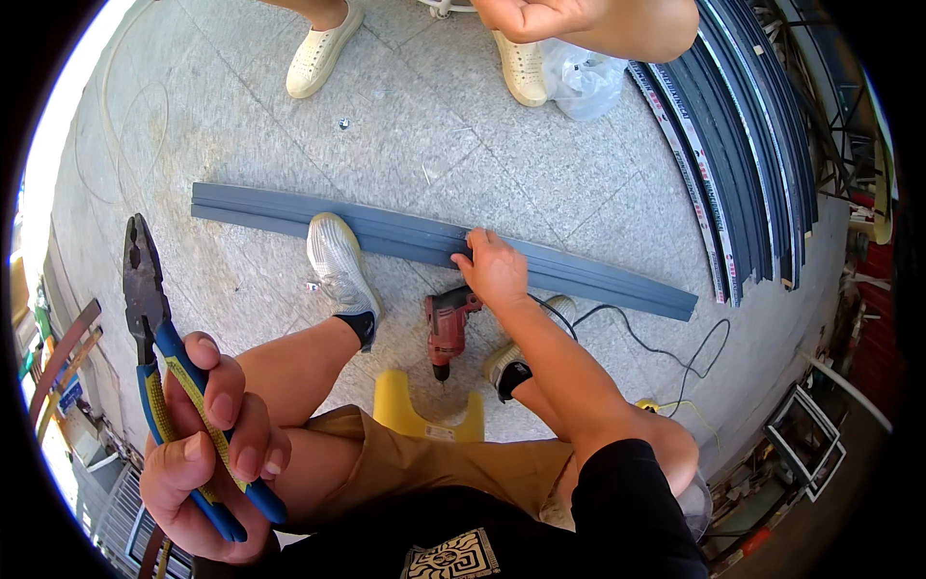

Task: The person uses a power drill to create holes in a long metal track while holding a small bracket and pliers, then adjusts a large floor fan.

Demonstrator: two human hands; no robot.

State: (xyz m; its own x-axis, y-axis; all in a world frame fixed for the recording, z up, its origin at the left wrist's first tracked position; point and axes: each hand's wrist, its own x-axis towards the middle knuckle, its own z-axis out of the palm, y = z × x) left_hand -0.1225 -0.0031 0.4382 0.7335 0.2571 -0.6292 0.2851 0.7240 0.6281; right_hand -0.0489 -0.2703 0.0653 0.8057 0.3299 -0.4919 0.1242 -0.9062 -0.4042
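My left hand [217,444] is closed round the blue and yellow handles of a pair of combination pliers [147,289], raised at the left with the dark jaws pointing up. A long grey metal profile [415,239] lies slantwise across the floor, and my left shoe [333,256] overlaps it. My right hand [494,273] reaches down to the profile right of its middle, fingers curled over its far edge and thumb on the near side. Just left of that wrist a red and black power drill [447,333] rests on the floor, chuck toward me.
Another person's hand [531,17] and cream shoes [326,53] are at the top, beside a clear plastic bag [584,79]. Long dark profiles [738,145] are stacked at the right. A black cable [632,333] curls over the floor. A yellow stool [395,400] is under me.
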